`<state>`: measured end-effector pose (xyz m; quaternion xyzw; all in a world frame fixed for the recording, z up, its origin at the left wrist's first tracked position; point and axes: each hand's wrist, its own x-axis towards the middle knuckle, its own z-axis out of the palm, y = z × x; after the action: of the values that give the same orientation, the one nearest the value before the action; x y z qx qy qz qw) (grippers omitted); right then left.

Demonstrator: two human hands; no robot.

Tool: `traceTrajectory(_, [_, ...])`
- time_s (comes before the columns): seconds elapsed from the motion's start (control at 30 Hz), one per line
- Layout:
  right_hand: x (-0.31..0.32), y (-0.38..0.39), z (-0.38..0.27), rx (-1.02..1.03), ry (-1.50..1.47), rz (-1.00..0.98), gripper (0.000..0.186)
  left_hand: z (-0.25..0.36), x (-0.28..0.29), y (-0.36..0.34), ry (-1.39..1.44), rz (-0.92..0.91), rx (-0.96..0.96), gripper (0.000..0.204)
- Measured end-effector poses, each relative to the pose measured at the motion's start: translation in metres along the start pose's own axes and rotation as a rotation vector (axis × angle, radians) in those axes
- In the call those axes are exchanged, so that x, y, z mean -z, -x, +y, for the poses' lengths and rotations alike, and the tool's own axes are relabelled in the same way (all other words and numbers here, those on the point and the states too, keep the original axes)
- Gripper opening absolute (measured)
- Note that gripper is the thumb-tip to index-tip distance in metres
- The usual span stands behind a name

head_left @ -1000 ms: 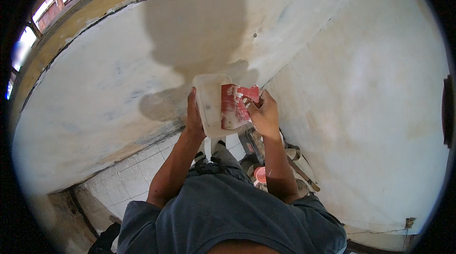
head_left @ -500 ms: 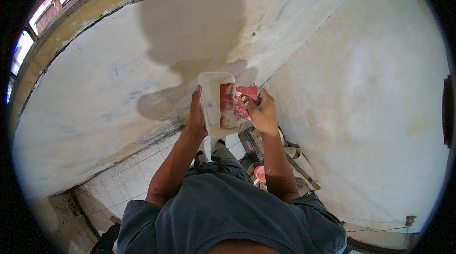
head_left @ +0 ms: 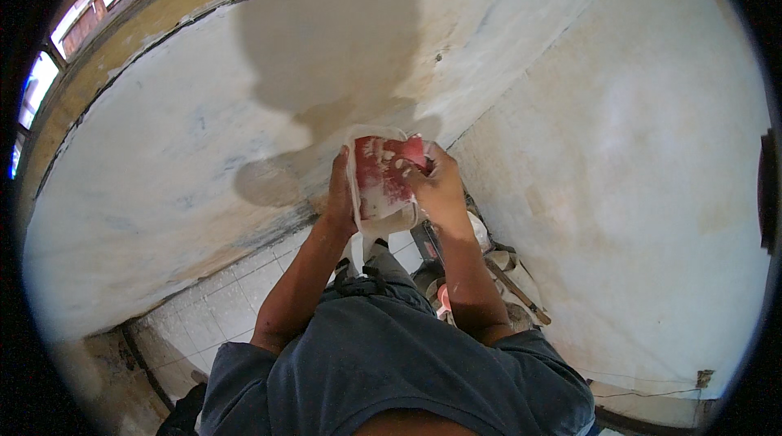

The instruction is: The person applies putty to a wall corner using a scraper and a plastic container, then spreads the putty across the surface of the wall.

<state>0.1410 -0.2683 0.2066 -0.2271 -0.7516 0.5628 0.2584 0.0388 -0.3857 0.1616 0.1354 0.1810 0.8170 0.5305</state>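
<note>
My left hand (head_left: 339,191) grips the left side of a translucent rectangular plastic tub (head_left: 391,224), holding it up in front of my chest. My right hand (head_left: 438,191) is closed on the handle of a red plastic putty spreader (head_left: 379,165), smeared with whitish paste. The spreader's broad blade lies over the tub's opening and hides most of the inside. I cannot tell whether the blade touches the tub's bottom or how much paste is in there.
A patchy plastered wall (head_left: 163,167) rises ahead and meets another wall (head_left: 619,191) at a corner. A barred window (head_left: 61,53) is at upper left. Below are floor tiles (head_left: 228,306), a pink cup (head_left: 444,297), a wooden-handled tool (head_left: 517,289) and other gear near my right arm.
My right hand has moved slightly left and turned the putty spreader, so its blade now faces up broadly across the tub. The left hand and tub have barely moved.
</note>
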Motion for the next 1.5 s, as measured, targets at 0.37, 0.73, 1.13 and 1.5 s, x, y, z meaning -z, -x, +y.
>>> traceTrajectory(0.37, [0.011, 0.0, 0.015, -0.075, 0.103, 0.039, 0.016, 0.015, -0.003, 0.005, -0.033, 0.215, -0.041, 0.073])
traceTrajectory(0.73, [0.002, -0.004, 0.005, 0.03, -0.081, 0.077, 0.02, 0.012, -0.002, -0.002, -0.025, 0.147, 0.005, 0.074])
traceTrajectory(1.13, [0.009, -0.003, 0.017, -0.166, -0.084, 0.154, 0.018, 0.009, 0.019, -0.006, -0.085, 0.234, 0.059, 0.074])
traceTrajectory(1.5, [0.002, -0.007, 0.001, -0.08, -0.105, -0.004, 0.019, -0.004, -0.006, -0.01, -0.165, 0.239, -0.042, 0.073])
